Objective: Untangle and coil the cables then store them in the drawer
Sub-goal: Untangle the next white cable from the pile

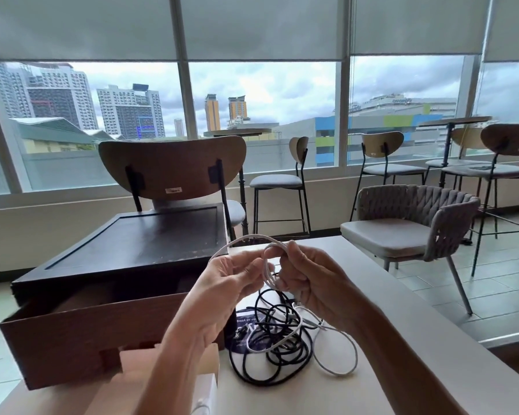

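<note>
At a window-side café table (342,253), just right of the open drawer (87,333), left hand (222,283) and right hand (309,280) pinch a partly coiled white cable (268,274). The tangle (276,339) below them remains unsorted, and the drawer, mostly hidden, seemingly holds none yet.

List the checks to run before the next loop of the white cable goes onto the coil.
1. Left hand pinching the white cable: ok.
2. Right hand curled round the loops already formed: ok.
3. Loose end of the white cable clear of the black cables: not ok, it runs through their tangle on the table.
4. Drawer pulled open to receive the coil: ok.
5. Room inside the drawer: cannot tell, its front wall hides the inside.
</note>
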Motion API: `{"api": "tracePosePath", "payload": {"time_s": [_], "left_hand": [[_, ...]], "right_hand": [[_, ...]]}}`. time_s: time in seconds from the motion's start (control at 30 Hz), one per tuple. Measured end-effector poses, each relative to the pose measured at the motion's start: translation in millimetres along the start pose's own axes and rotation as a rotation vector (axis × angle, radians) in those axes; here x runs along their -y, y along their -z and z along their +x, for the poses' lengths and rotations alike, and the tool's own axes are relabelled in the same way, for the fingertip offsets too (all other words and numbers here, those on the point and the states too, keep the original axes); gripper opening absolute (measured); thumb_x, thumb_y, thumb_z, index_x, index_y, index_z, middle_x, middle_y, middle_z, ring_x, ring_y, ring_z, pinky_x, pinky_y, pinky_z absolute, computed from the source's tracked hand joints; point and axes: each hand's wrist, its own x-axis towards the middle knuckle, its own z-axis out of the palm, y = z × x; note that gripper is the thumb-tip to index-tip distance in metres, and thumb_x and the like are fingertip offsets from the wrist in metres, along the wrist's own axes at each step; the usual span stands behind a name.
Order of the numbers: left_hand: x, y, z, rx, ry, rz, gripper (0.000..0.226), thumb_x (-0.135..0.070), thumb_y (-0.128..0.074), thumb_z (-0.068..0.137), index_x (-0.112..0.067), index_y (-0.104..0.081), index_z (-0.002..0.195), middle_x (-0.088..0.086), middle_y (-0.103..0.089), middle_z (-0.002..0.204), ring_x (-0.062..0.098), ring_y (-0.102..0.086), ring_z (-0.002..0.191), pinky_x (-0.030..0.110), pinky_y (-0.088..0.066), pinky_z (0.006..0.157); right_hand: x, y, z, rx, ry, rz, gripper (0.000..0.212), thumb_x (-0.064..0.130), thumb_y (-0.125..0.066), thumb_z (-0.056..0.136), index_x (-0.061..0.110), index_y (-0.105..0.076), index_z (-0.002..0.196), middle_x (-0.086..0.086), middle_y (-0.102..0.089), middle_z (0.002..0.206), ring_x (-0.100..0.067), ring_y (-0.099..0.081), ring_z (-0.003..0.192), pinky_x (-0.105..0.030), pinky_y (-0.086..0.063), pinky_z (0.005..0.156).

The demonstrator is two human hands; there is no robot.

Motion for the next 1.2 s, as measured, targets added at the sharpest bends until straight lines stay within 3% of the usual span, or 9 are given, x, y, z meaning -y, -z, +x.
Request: {"api": "tracePosePath", "payload": {"time_s": [0.07, 0.2, 0.3, 0.4, 0.57, 0.73, 0.93, 1.13, 1.2], "left_hand": [[7, -3, 4, -0.073, -0.035, -0.034, 0.020, -0.016, -0.065, 0.084, -0.014, -0.080, 0.096, 0.011, -0.071, 0.085, 0.011, -0.066, 0.078, 0.016, -0.054, 0.072], [14, -11, 9, -0.171, -0.094, -0.073, 0.021, -0.004, -0.057, 0.096, -0.007, -0.078, 0.098, 0.009, -0.064, 0.074, 0.006, -0.060, 0.063, 0.014, -0.051, 0.063], [18, -15, 12, -0.276, -0.101, -0.053, 0.021, -0.003, -0.059, 0.096, -0.011, -0.078, 0.091, 0.006, -0.069, 0.071, 0.008, -0.062, 0.063, 0.015, -0.052, 0.063], [24, -16, 16, -0.352, -0.080, -0.091, 0.016, -0.002, -0.064, 0.092, -0.008, -0.077, 0.087, 0.008, -0.071, 0.076, 0.011, -0.060, 0.065, 0.018, -0.055, 0.066], [29, -17, 20, -0.369, -0.077, -0.062, 0.014, -0.005, -0.065, 0.093, -0.004, -0.076, 0.085, 0.006, -0.067, 0.067, 0.009, -0.058, 0.061, 0.016, -0.052, 0.060], [32, -11, 21, -0.396, -0.094, -0.025, 0.018, -0.017, -0.070, 0.089, -0.003, -0.077, 0.081, 0.002, -0.060, 0.059, 0.005, -0.049, 0.054, 0.017, -0.044, 0.056], [32, -11, 22, -0.363, -0.096, 0.056, 0.015, -0.021, -0.072, 0.089, -0.012, -0.080, 0.080, -0.003, -0.060, 0.059, 0.005, -0.048, 0.056, 0.017, -0.042, 0.058], [23, -8, 19, -0.345, -0.112, 0.034, 0.017, -0.020, -0.069, 0.092, -0.011, -0.081, 0.084, -0.001, -0.056, 0.064, 0.008, -0.045, 0.062, 0.021, -0.041, 0.066], [20, -4, 17, -0.325, -0.114, 0.053, 0.017, -0.021, -0.068, 0.092, -0.011, -0.080, 0.085, -0.004, -0.058, 0.062, 0.008, -0.046, 0.064, 0.020, -0.042, 0.066]], "right_hand": [[-2, -5, 3, -0.079, 0.005, -0.020, 0.042, 0.031, -0.039, 0.104, -0.003, -0.062, 0.111, 0.004, -0.022, 0.062, -0.007, -0.025, 0.053, -0.024, -0.049, 0.067], [-10, -15, 10, -0.265, 0.034, -0.197, 0.044, 0.030, -0.039, 0.102, -0.007, -0.063, 0.105, 0.003, -0.035, 0.055, -0.013, -0.041, 0.054, -0.025, -0.052, 0.065], [-18, -12, 11, -0.420, 0.122, -0.529, 0.034, 0.030, -0.045, 0.104, 0.010, -0.070, 0.093, 0.002, -0.056, 0.056, -0.014, -0.056, 0.056, -0.030, -0.051, 0.060], [-18, -4, 9, -0.564, 0.197, -0.815, 0.025, 0.034, -0.058, 0.099, 0.021, -0.076, 0.088, 0.005, -0.069, 0.067, -0.010, -0.065, 0.063, -0.038, -0.057, 0.066], [-13, 3, 7, -0.581, 0.185, -0.826, 0.010, 0.022, -0.070, 0.092, 0.022, -0.080, 0.092, 0.011, -0.074, 0.083, -0.004, -0.068, 0.077, -0.027, -0.056, 0.073], [-8, -2, 7, -0.493, 0.101, -0.861, 0.008, 0.021, -0.070, 0.092, 0.022, -0.078, 0.092, 0.013, -0.075, 0.086, 0.000, -0.067, 0.087, -0.016, -0.051, 0.077], [-1, -8, 7, -0.494, 0.102, -0.683, 0.008, 0.017, -0.069, 0.092, 0.016, -0.076, 0.090, 0.004, -0.076, 0.086, -0.008, -0.070, 0.084, -0.027, -0.055, 0.082], [13, -6, 7, -0.587, 0.039, 0.217, 0.021, -0.004, -0.048, 0.098, 0.005, -0.059, 0.114, -0.007, -0.069, 0.079, -0.016, -0.062, 0.072, -0.031, -0.053, 0.075], [18, -2, 6, -0.603, 0.057, 0.345, 0.024, -0.002, -0.048, 0.099, 0.005, -0.061, 0.117, -0.005, -0.064, 0.075, -0.013, -0.059, 0.066, -0.029, -0.053, 0.069]]}}
